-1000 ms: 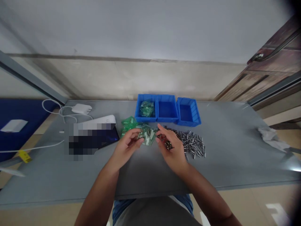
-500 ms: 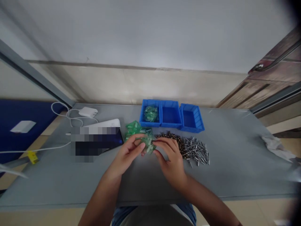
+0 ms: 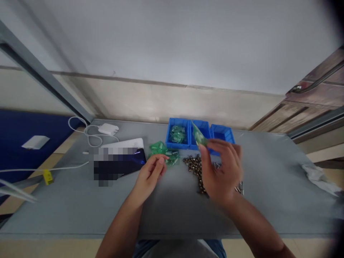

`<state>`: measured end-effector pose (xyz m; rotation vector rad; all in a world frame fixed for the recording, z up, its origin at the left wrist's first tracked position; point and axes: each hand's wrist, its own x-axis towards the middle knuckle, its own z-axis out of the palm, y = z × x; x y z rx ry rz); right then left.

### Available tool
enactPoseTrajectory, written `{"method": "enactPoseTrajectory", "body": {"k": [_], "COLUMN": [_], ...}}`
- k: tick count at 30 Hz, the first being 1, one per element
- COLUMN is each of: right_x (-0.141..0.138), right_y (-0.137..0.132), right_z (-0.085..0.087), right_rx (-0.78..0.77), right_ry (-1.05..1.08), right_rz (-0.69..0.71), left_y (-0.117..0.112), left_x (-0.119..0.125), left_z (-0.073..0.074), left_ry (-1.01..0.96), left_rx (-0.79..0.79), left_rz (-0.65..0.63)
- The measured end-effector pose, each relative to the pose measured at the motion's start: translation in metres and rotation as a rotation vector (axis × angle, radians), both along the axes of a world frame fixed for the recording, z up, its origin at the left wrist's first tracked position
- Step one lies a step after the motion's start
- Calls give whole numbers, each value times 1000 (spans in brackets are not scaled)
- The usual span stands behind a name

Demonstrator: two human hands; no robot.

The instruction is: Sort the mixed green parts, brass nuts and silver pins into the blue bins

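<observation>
My right hand (image 3: 221, 172) is raised above the table and pinches a small green plastic packet (image 3: 198, 136) between thumb and fingers, in front of the blue bins. My left hand (image 3: 149, 173) rests low on the table, fingers loosely curled, its fingertips beside a pile of green packets (image 3: 164, 152). I cannot make out anything in its fingers. Three blue bins stand in a row at the back: the left bin (image 3: 177, 133) holds green packets. A heap of dark small parts (image 3: 194, 165) lies under my right hand.
A grey table (image 3: 80, 200) carries a phone-like device with a blurred screen (image 3: 118, 163), a white charger with cable (image 3: 107, 129), silver rivets (image 3: 240, 187) right of the dark parts, and crumpled paper (image 3: 318, 175) at the far right. A wall runs behind.
My right hand has lifted away from my left hand with one green packet, moving up and right toward the bins. My left hand has let the packet go and sunk lower.
</observation>
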<state>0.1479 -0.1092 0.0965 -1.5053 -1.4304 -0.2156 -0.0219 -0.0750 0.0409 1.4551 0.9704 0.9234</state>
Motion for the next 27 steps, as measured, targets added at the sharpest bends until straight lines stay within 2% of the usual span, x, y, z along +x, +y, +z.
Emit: {"method": "enactPoseTrajectory", "body": {"k": [2,4,8,11,17,20,24,27], "right_x": [-2,-7,-24,-30,-23,-17,-5,5], "right_y": [20,32,29,25,29,24,13,6], "right_z": [-10,-29,-71,-86,-89,-86,-74,-69], "right_rx": [-94,-254,-573,-670,-595,-512,-386,-377], "right_ry": [-86,-124,-275,-338,-362,-283,30,356], "right_rz": [12,37,254,275,295,278,228,225], "left_y": [1,2,0,-1,0,1,5,9], "left_x": [-1,-2,-1,2,5,5,5,7], "left_z": [0,0,0,-2,-5,-5,-11,-20], "left_ry": [35,65,129,175,230,263,295,339], "left_rx": [41,78,119,142,184,198,235,260], "left_rz": [39,59,26,-33,-68,-65,9,53]}}
